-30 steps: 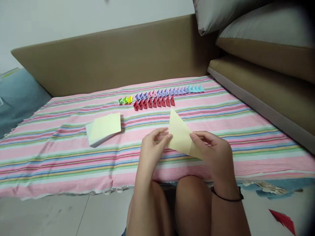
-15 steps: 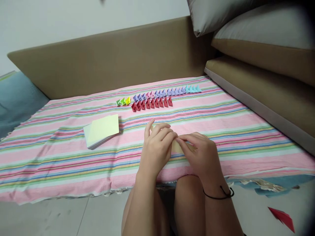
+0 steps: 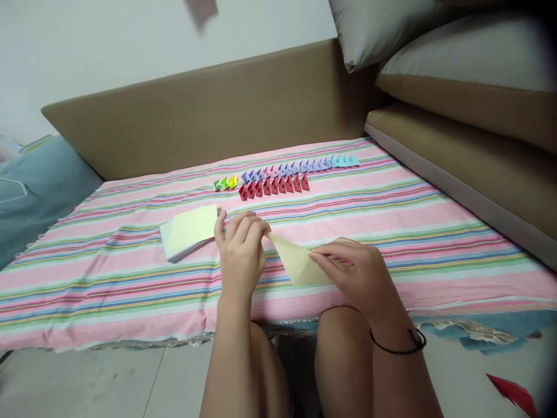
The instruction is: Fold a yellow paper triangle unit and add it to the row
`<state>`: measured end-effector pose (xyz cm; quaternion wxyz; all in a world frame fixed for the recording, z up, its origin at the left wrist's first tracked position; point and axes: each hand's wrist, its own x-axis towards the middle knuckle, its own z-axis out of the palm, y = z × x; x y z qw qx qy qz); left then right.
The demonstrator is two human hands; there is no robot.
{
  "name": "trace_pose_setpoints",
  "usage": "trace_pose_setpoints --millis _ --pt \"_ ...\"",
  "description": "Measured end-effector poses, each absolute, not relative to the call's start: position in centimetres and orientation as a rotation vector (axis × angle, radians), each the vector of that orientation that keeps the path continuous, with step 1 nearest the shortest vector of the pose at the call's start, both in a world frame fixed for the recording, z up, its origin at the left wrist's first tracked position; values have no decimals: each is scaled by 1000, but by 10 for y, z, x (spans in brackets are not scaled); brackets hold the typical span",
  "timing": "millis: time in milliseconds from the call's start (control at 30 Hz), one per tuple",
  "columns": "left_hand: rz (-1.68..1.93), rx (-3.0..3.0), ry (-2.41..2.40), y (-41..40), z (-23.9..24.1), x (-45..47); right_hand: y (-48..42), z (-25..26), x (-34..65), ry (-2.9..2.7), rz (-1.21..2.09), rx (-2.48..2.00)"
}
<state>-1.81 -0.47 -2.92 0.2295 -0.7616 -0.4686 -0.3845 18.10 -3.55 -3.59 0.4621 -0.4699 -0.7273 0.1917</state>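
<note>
A striped cloth [image 3: 130,278] spreads beneath the work, lying all around a clock centred on the held sheet. The person's right hand [image 3: 359,267], at 3 o'clock, pinches the sheet between thumb and index finger, the other fingers curled. The left hand [image 3: 241,252], near 9 o'clock, has its little finger standing apart, while the nearer fingertips close on the sheet's tip; its thumb is hidden. Between the hands is the pale yellow sheet [image 3: 289,258], narrowing to that tip, its right part behind the right hand. A stack of paper [image 3: 191,229] lies past the left hand, between 9 and 10. A row of multicoloured folded pieces [image 3: 289,169] stands toward 12, with red folded pieces [image 3: 274,186] nearer, around 11.
</note>
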Motion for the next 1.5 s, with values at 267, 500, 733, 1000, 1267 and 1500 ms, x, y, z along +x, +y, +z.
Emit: trace_pose_setpoints --millis 267,500,733,1000,1267,1500 --pt "-1403 -1820 -1417 -9 -30 -28 -32 -41 190 -1782 395 -1245" --pt "-916 -2467 -1187 -20 -29 19 -28 -42 177 -1884 255 -1218" --pt "-905 -2474 -1248 -16 -32 13 -28 -43 180 -1907 266 -1288" --pt "-976 -2411 -1322 -15 -28 -4 -31 -50 214 -1781 154 -1395" --pt "-1755 -2193 -2033 -10 -35 -23 -36 -52 236 -1386 317 -1549" --pt "-2694 -1936 -2379 -13 -36 8 -30 -40 180 -1108 1138 -1116"
